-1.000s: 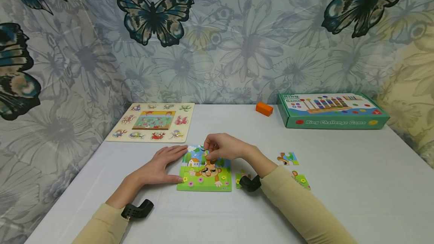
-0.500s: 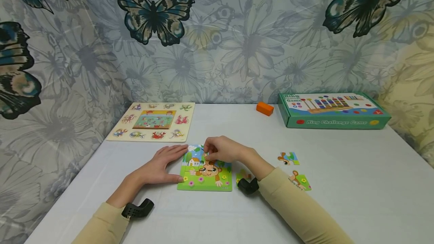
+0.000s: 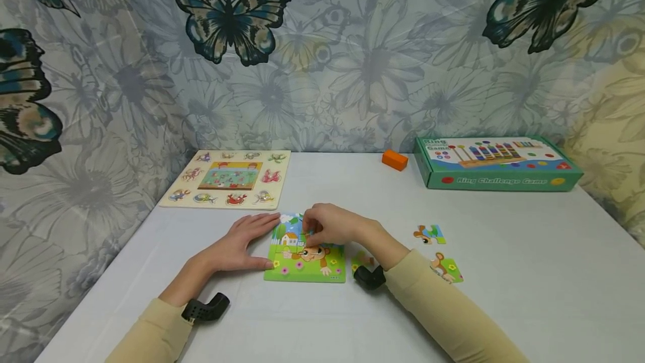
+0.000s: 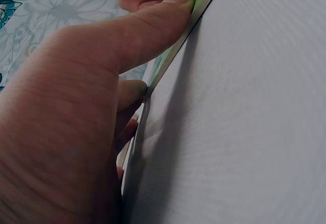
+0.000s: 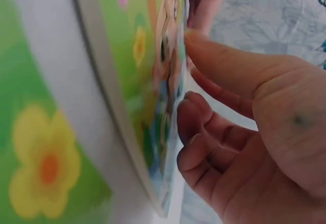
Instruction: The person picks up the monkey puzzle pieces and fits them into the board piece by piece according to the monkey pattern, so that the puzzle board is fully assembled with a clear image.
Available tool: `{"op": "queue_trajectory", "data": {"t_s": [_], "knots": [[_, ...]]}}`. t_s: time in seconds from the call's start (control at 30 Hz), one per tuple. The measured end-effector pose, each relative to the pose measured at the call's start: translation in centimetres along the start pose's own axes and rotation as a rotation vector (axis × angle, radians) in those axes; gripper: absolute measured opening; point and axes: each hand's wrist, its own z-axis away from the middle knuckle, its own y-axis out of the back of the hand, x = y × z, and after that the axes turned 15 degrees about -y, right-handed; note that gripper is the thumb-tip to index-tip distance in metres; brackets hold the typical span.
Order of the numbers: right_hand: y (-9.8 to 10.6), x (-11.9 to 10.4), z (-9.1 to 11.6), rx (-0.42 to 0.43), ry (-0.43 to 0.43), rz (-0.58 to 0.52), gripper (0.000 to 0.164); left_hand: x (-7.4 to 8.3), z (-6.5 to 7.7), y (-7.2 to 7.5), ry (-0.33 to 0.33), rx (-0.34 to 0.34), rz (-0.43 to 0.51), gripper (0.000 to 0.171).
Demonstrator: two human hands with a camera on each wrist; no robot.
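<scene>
A jigsaw puzzle (image 3: 302, 270) with a monkey, a house and flowers lies on the table in the head view. My left hand (image 3: 235, 248) is spread at its left side, with thumb and fingertips touching the edge; the left wrist view shows the thumb (image 4: 158, 25) on the rim. Over the upper right part, my right hand (image 3: 335, 226) has curled fingers and thumb at a puzzle piece, mostly hidden under them. In the right wrist view, the thumb (image 5: 224, 63) touches the picture's surface.
Loose puzzle pieces lie to the right: one with an ear (image 3: 429, 234), one with a flower (image 3: 447, 268), and one partly behind the right wrist camera (image 3: 369, 277). Farther back are a sea-animal board (image 3: 181, 184), an orange block (image 3: 395, 159) and a green game box (image 3: 499, 181).
My right hand has shifted slightly, its thumb lower on the puzzle, and the piece under its fingers shows less. My left hand stays at the left edge.
</scene>
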Motion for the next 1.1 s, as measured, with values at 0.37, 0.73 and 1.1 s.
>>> {"op": "queue_trajectory", "data": {"t_s": [0.37,0.73,1.1], "knots": [[-0.26,-0.88,0.42,-0.039,-0.050,0.045,0.021,-0.16,-0.23,0.11,0.004,-0.001,-0.003,0.095],[-0.17,-0.84,0.53,-0.057,-0.075,0.049,0.029,-0.09,-0.11,0.18,0.018,-0.017,0.006,0.096],[-0.39,-0.79,0.50,-0.039,-0.068,0.087,0.034,0.03,-0.02,0.13,0.015,-0.016,0.004,0.095]]}}
